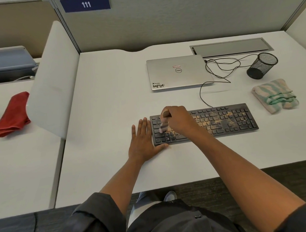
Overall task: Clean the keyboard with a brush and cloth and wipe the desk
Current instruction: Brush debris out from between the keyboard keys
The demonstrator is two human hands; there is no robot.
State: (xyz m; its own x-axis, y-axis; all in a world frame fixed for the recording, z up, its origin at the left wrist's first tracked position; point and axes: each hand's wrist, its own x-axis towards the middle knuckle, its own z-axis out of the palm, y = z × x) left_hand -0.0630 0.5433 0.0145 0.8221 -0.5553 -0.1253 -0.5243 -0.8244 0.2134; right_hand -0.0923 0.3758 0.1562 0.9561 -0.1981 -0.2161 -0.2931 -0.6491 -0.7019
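Note:
A black keyboard [223, 121] lies on the white desk [105, 103], its middle keys covered in tan crumbs. My right hand [179, 119] grips a small brush [163, 125] with its bristles down on the keyboard's left keys; the brush is blurred. My left hand [143, 140] lies flat on the desk against the keyboard's left end, fingers straight, thumb along the front edge. A folded green and beige striped cloth [274, 96] rests on the desk to the right, beyond the keyboard.
A shut silver laptop [178, 72] sits behind the keyboard with black cables [216, 70] trailing right. A black mesh pen cup [261, 66] stands far right. A white divider panel [52, 81] borders the left; a red cloth [12, 114] lies on the neighbouring desk.

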